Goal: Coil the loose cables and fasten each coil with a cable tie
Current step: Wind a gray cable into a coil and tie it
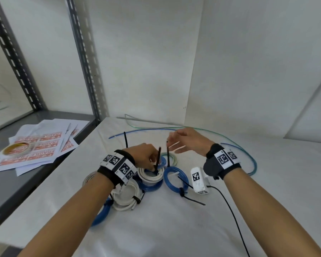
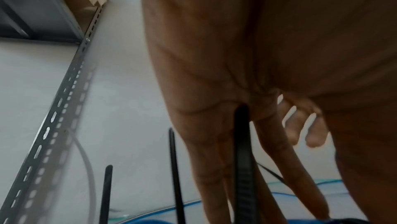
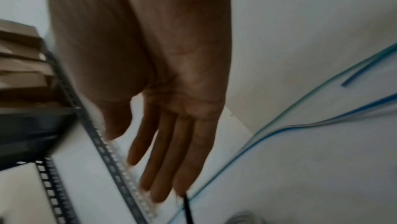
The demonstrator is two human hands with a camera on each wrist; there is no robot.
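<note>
Paper sheets (image 1: 35,147) with red printed labels lay on the grey shelf (image 1: 11,186) at the far left, and a roll of tape (image 1: 17,147) stood on them. Next came the desk (image 1: 174,229) under a white cloth, with a cluster of finished coils: a blue coil (image 1: 100,215), a white coil (image 1: 127,198) closed with a black tie, and another blue coil (image 1: 175,179) with its tie tail sticking out.

The left hand (image 1: 144,154) was pressing down on a stacked white coil (image 1: 152,175), and its fingers (image 2: 206,168) were curled around a black cable tie (image 1: 157,158) that stood upright from this coil. The tie looked like a stiff, ribbed plastic strap, light and a little slippery, so I judge it best taken near the tip and pulled straight.

The right hand (image 1: 187,140) hovered just above a second upright tie (image 1: 168,154), fingers (image 3: 171,156) straight and released, gripping nothing.

Loose cables remained behind it: a blue cable (image 1: 143,131) and a greenish translucent one (image 1: 235,139) curved over the cloth to the right. They seemed thin, smooth and springy; a coil will probably want to open again, so it should be held flat at the crossing point.
</note>
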